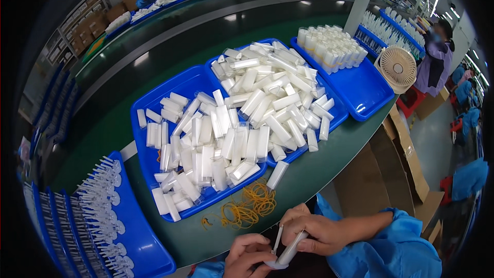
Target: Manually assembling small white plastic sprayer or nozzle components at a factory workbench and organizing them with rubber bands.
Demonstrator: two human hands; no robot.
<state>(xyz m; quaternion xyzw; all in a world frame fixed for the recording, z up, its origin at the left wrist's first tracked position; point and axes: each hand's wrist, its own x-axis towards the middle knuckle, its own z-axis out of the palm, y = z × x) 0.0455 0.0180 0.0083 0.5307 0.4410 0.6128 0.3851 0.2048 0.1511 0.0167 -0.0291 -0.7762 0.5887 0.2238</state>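
At the table's near edge, my left hand [248,255] pinches the lower end of a white plastic piece with a thin stem [278,238]. Close beside it, my right hand [316,230] has its thumb and fingers closed on a slim white tube-like piece [294,247]. Both pieces meet at the bottom, near my left fingertips; how they join is hard to make out. Beyond my hands lies a loose pile of yellow rubber bands [247,207]. A single white packet in a clear sleeve [277,175] rests on the green table next to the bands.
Two blue trays [139,118] hold heaps of white sleeved packets. Another blue tray [373,100] carries upright bundles, beside a beige fan [397,67]. At left, a blue tray [146,249] has rows of white stemmed parts. An open cardboard box [383,175] stands right. Other people work farther off.
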